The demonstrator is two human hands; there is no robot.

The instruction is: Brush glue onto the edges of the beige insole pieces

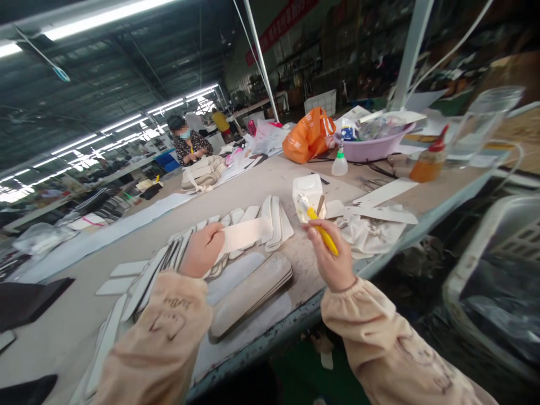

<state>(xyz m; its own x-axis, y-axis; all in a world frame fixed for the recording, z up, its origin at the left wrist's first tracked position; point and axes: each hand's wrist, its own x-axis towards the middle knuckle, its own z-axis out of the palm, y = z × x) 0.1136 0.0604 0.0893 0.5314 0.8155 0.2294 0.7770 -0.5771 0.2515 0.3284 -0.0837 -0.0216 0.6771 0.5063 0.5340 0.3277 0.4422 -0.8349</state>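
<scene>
Currently, the left hand (202,252), left of center in the frame, pinches one pale strip (248,233) between thumb and fingers. The strip extends rightward above a row of overlapping pale pieces (275,225) on the bench (253,183). The right hand (333,256), right of center, is closed around the yellow handle of a brush (325,236). The brush head points up and left, over a white container (307,183); from where I stand, I cannot tell whether it touches the contents. A thin brown stick (321,203) leans in the same container.

Lower center, near the bench edge, lies a stack of long, round-ended pieces (253,292). Right of the container are crumpled white scraps (371,236). Above it, a small bottle with a green cap (340,165) stands upright. Upper right of center sit an orange bag (309,138) and a purple basin (375,147). A bottle of amber liquid (428,163), red-tipped, is farther right. Upper left of center, a masked co-worker (189,143) is at the far side.
</scene>
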